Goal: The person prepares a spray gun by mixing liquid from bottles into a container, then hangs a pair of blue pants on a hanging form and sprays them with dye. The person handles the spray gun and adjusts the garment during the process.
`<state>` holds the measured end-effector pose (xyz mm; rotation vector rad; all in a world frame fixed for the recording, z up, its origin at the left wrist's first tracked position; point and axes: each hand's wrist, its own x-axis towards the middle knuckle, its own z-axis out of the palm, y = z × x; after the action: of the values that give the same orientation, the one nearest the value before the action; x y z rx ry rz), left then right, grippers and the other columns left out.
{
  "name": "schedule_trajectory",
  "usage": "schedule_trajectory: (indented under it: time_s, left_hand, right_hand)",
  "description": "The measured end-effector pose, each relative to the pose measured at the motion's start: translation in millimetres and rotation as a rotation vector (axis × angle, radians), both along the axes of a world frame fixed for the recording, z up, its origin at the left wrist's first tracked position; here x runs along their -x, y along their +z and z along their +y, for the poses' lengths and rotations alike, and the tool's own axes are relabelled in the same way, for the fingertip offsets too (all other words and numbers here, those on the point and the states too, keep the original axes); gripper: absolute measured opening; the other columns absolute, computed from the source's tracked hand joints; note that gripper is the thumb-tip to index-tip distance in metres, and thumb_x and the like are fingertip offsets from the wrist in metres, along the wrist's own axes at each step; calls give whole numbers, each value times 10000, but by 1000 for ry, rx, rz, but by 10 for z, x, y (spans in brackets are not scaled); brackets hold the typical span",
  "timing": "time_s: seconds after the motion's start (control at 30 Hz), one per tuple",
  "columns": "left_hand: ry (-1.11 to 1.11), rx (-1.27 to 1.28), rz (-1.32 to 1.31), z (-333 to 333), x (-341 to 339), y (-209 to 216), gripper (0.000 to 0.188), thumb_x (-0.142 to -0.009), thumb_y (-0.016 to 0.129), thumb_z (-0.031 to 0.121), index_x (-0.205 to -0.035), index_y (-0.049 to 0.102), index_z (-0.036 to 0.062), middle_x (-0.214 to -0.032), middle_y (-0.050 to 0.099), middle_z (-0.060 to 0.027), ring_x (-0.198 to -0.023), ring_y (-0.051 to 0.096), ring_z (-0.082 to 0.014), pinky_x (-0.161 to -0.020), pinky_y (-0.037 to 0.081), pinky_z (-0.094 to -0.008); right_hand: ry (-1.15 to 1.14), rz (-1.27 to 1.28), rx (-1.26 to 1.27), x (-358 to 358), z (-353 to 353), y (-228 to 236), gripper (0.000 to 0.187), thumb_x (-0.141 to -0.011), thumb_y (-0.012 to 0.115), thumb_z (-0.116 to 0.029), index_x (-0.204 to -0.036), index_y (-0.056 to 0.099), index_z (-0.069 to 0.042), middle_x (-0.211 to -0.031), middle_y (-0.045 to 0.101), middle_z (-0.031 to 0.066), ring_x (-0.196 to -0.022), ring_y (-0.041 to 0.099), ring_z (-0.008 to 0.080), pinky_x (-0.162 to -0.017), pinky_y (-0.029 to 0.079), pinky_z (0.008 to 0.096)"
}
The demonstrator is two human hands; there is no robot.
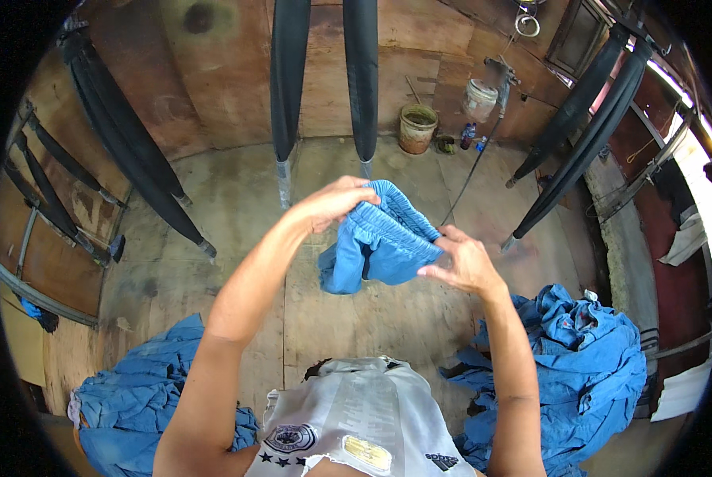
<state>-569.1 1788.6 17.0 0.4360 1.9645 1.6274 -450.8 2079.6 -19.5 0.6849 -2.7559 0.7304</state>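
A pair of light blue denim shorts (396, 253) with a gathered elastic waistband hangs in front of me, held up between both hands. My left hand (336, 205) is closed on the waistband at its left end. At the right end my right hand (466, 264) grips the same band between thumb and fingers. The waist opening faces up and away from me, and the legs droop below it to the left. Piles of blue denim garments lie on either side of me: the left pile (145, 389) and the taller right pile (586, 358).
Long black leg-shaped forms hang in pairs: a middle pair (361, 79), a left pair (133, 143) and a right pair (586, 135). By the far wall stand a dirty bucket (416, 131) and small bottles (468, 135). A spray gun (501, 75) hangs with its hose near a white tub (480, 99).
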Motion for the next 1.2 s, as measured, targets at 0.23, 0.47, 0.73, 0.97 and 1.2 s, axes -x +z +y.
schedule_trajectory:
  time_s: [0.23,0.47,0.73,0.97,1.2]
  left_hand:
    - [314,702,516,-488,392,581,149,-826,628,101,-755,677,-20,-632,692,-118,-554,710,-186,-593,568,-349]
    - [349,688,576,-693,551,1149,136,-845,686,74,-832,688,-61,-695,715,-118,-595,716,-171,-568,574,-313]
    - [254,690,493,-612,372,1580,177,-899,634,125,-911,651,-50,-727,719,-143,-592,718,-197,-521,576,-323]
    - [388,269,696,-539,653,1435,233,-992,488,90,-1080,651,-50,-918,732,-152,-747,728,-191,-634,598,-345]
    - [154,-256,494,-623,666,1548,242,-1019,618,152,-1172,671,-28,-991,733,-77,-845,705,-119,-766,592,-268]
  right_hand:
    - [-49,-42,238,597,389,714,250,-779,801,-181,-814,675,33,-712,584,62,-679,527,119,-617,453,325]
    - [-131,-160,295,785,270,1347,204,-789,779,-151,-809,690,32,-709,618,3,-693,537,78,-659,479,294]
    - [-90,-114,211,775,-59,1710,170,-795,781,-123,-821,693,21,-705,608,-10,-688,528,74,-657,481,292]
    - [230,-249,384,551,-709,1857,354,-938,750,-236,-1221,665,-40,-904,716,65,-741,652,99,-686,548,272]
    - [152,-185,439,310,-944,2155,366,-976,654,-112,-1325,631,-6,-904,733,85,-760,681,117,-713,576,274]
